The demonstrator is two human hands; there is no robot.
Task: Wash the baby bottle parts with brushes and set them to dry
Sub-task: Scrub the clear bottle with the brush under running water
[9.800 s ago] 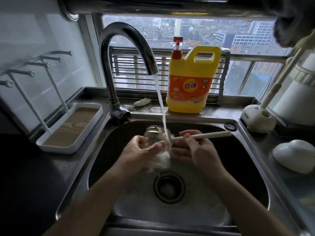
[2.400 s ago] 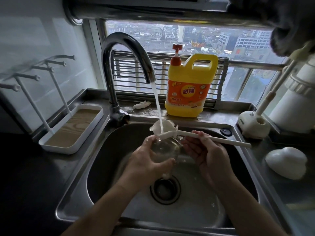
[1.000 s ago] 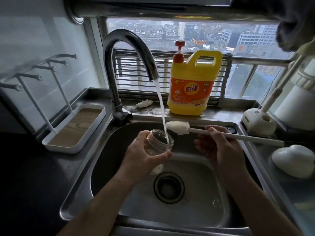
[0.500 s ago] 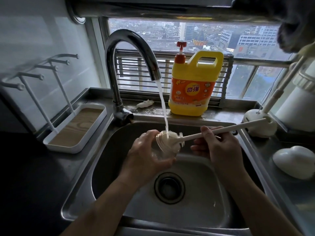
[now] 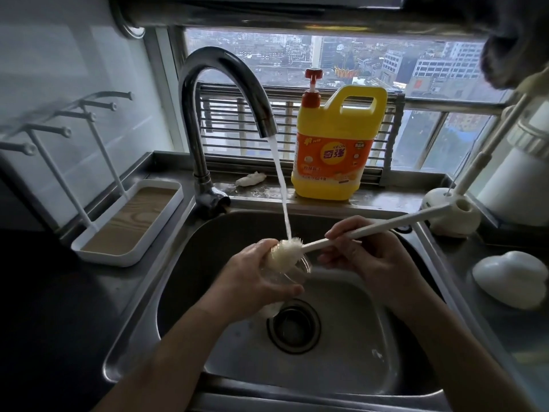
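Observation:
My left hand (image 5: 252, 281) grips a clear baby bottle (image 5: 292, 272) over the steel sink (image 5: 184, 263), its mouth tilted up and to the right. My right hand (image 5: 365, 257) holds the long white handle of a bottle brush (image 5: 365, 228). The brush's pale bristle head sits in the bottle mouth, partly inside it. Water from the curved tap (image 5: 225, 84) runs onto the bristles. Most of the bottle body is hidden by my left hand.
A white drying rack (image 5: 130, 227) with upright pegs stands on the left counter. A yellow detergent jug (image 5: 335, 144) stands on the ledge behind the sink. On the right are a white brush stand (image 5: 454, 212), a white domed item (image 5: 511, 278) and a tall white appliance (image 5: 517, 179).
The brush head, held clear of the bottle a second ago, has been pushed down into the bottle mouth under the running water. The bottle has tilted slightly lower.

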